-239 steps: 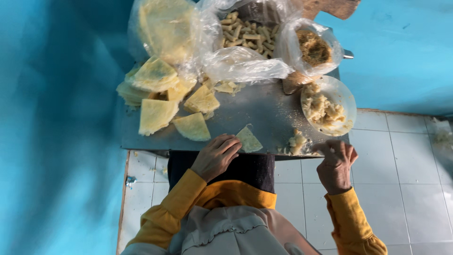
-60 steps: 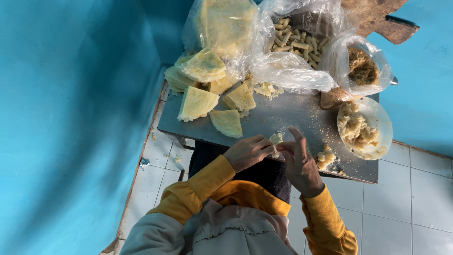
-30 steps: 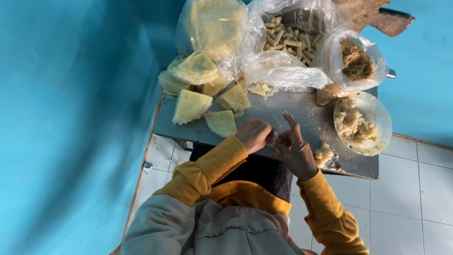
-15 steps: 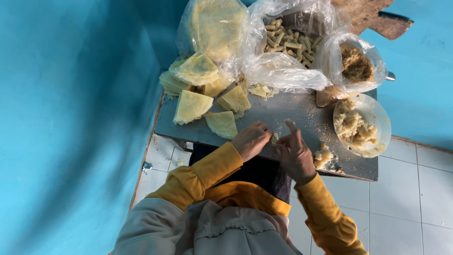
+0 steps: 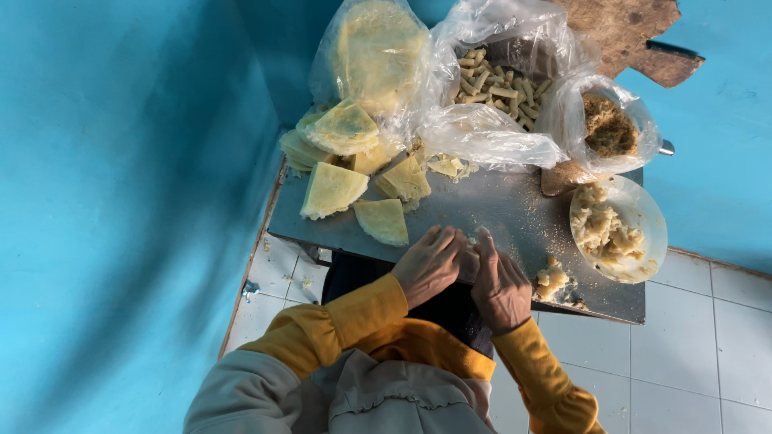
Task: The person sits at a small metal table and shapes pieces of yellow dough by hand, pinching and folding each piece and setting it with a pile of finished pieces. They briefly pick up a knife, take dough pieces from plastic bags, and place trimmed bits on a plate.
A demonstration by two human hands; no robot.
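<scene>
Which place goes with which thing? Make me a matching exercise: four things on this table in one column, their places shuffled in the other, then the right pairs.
Things:
1. rolled pastry sticks
2. white bowl of pale filling
3. cut wrapper wedges
4. small wrapper piece

Places:
A. between the left hand and right hand
B. loose on the metal tabletop's left part
C. in an open clear plastic bag at the table's far side
D. at the table's right edge

Pairs: 1-C, 2-D, 3-B, 4-A
</scene>
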